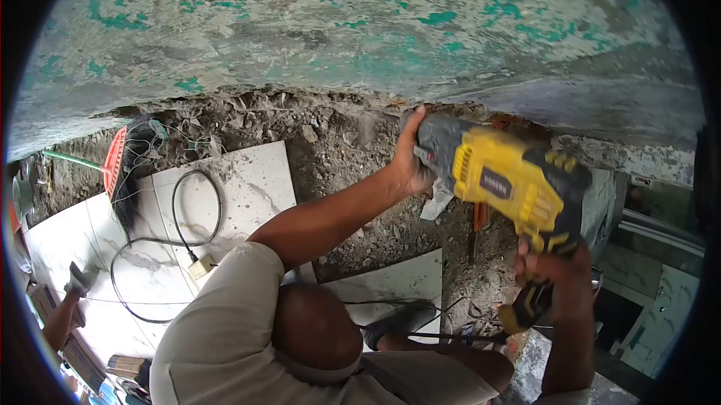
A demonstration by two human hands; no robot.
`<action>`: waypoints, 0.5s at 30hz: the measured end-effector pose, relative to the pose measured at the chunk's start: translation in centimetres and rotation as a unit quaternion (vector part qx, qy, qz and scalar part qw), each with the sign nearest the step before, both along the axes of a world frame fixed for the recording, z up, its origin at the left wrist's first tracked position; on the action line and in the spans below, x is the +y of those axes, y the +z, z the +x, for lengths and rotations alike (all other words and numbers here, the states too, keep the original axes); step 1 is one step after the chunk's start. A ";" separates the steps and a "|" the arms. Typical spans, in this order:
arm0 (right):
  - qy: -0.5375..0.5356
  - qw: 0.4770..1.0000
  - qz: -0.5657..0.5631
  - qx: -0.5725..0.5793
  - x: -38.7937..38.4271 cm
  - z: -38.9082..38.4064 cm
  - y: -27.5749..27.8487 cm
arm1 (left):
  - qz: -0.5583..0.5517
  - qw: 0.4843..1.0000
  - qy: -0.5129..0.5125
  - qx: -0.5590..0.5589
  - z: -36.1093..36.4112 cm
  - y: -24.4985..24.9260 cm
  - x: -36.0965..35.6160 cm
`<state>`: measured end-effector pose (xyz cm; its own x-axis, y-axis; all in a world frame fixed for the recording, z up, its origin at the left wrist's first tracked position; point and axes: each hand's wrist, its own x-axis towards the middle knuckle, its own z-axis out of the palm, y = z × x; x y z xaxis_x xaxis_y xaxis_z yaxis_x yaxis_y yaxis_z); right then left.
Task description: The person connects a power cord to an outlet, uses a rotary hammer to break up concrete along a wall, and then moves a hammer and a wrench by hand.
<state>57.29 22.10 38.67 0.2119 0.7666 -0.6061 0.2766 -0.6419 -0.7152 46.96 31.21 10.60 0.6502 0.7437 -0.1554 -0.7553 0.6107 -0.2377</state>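
Observation:
A yellow and black hammer drill (507, 179) is held slantwise in both hands, close to the foot of the wall. My left hand (410, 161) grips its grey front end, thumb up. My right hand (552, 266) wraps around the black rear handle and is slightly blurred. The drill's nose points left along broken, rubbly ground (338, 149); its tip is blurred and I cannot make out the bit. Below the drill, a tool with an orange handle (479, 217) stands in the dirt, near a pale scrap (436, 202).
The peeling green and grey wall (338, 29) runs along the top. White marble-look tiles (259, 179) border the rubble. On the left are a red broom (116, 161), a looped black cable (176, 206) with a pale plug (201, 266), and another person's hand (71, 296).

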 end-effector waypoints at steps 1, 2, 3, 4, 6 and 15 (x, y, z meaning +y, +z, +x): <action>0.018 1.000 -0.005 0.007 0.9 -0.2 0.4 | 0.016 0.999 0.028 -0.004 -0.1 0.4 0.2; 0.016 1.000 0.001 0.010 1.5 -0.2 0.5 | 0.021 0.999 0.046 0.009 -0.2 0.8 0.3; 0.026 0.999 0.001 0.025 2.0 -0.3 0.6 | 0.028 0.998 0.046 0.012 -0.2 1.1 0.4; 0.037 0.999 0.002 0.040 2.0 -0.4 0.8 | 0.028 0.998 0.054 0.016 -0.1 1.0 0.6; 0.055 0.997 0.011 0.048 1.3 -0.3 0.4 | 0.024 0.998 0.057 0.030 -0.3 0.6 0.4; 0.062 0.997 0.029 -0.024 -11.1 -0.7 -5.4 | 0.041 0.997 0.000 0.072 -1.6 -1.9 -6.4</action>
